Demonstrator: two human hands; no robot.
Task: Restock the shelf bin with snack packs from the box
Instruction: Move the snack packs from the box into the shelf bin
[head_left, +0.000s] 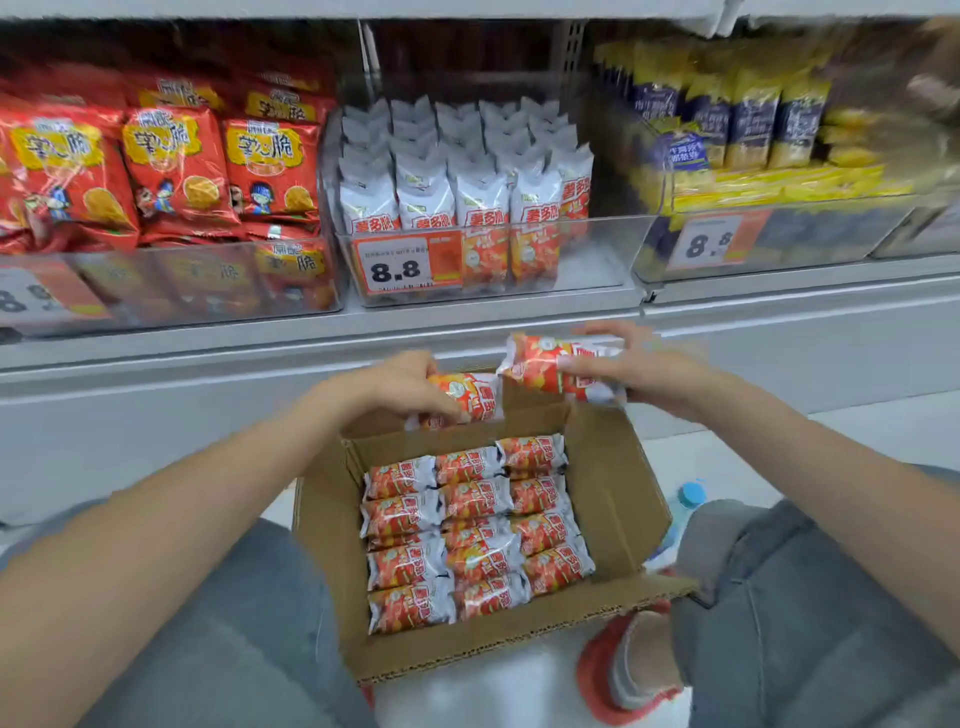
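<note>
An open cardboard box (613, 499) sits between my knees, filled with several orange-and-white snack packs (472, 530) lying in rows. My left hand (384, 387) grips one snack pack (470, 397) above the box's far edge. My right hand (639, 371) holds another snack pack (540, 369) a little higher, to the right. Straight ahead on the shelf stands the clear bin (597, 249) with an 8.8 price tag (397, 270). Upright packs of the same snack fill most of it; its front right corner is bare.
A clear bin of red chip bags (171, 171) stands to the left, and a bin of yellow-and-blue packs (748, 124) to the right. A bottle with a blue cap (691, 493) stands on the floor right of the box. The grey shelf ledge (260, 353) runs in front.
</note>
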